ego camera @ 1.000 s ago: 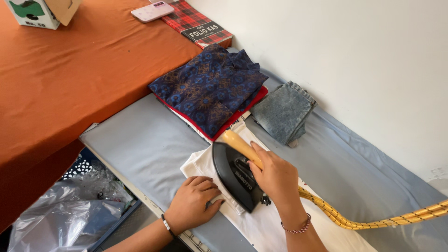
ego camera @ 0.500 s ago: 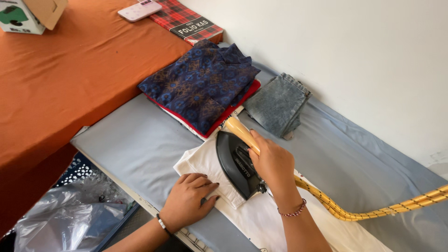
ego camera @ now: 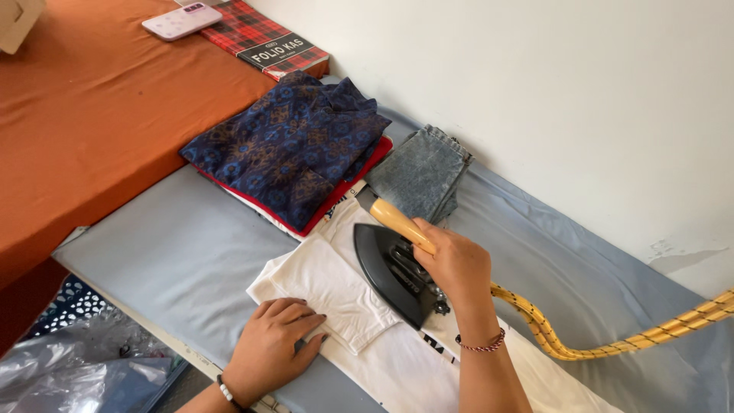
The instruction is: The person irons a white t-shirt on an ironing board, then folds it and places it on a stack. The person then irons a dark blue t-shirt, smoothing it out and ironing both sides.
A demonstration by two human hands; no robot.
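Observation:
My right hand [ego camera: 457,268] grips the wooden handle of a black iron [ego camera: 390,269], which rests on a white garment [ego camera: 321,287] spread over the grey-blue padded ironing surface [ego camera: 183,252]. A yellow braided cord [ego camera: 604,340] runs from the iron off to the right. My left hand [ego camera: 271,348] lies flat with fingers spread on the near edge of the white garment, holding its folded sleeve down.
A folded stack with a dark blue patterned shirt [ego camera: 287,145] on top sits just beyond the iron, folded grey jeans [ego camera: 420,172] beside it. An orange cloth-covered table [ego camera: 76,115] at left carries a plaid book [ego camera: 264,34] and a white phone [ego camera: 182,19]. A plastic bag [ego camera: 69,371] lies below left.
The view has drawn closer and shifted. The iron has slid slightly across the white garment; my left hand stays pressed on the cloth.

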